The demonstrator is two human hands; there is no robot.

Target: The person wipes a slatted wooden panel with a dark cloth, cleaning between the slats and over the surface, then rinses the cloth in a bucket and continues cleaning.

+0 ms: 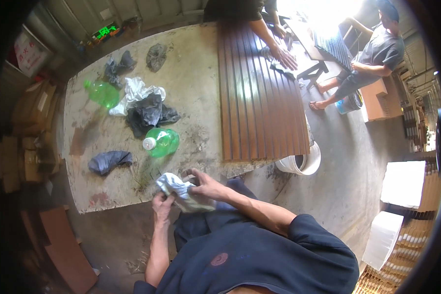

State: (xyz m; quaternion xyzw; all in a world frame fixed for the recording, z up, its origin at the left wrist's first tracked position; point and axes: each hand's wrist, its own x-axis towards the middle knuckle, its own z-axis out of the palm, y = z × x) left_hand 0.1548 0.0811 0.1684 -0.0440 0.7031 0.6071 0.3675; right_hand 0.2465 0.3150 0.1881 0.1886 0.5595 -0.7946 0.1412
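Both my hands hold a crumpled white rag [179, 190] at the near edge of a stained worktable [191, 93]. My left hand [161, 205] grips the rag's lower left part from below. My right hand [205, 184] pinches its right side, fingers curled over the cloth. Just beyond the rag lies a green plastic bottle [162, 142] with a white cap, on its side. A brown ribbed wooden panel [259, 98] covers the table's right half.
A second green bottle [103, 93], dark and white rags [144, 105] and a grey rag [109, 160] lie on the table. Another person's hand [284, 56] wipes the panel's far end. A seated person [372, 54], a white bucket [301, 161] and stacked boards [402, 206] are at right.
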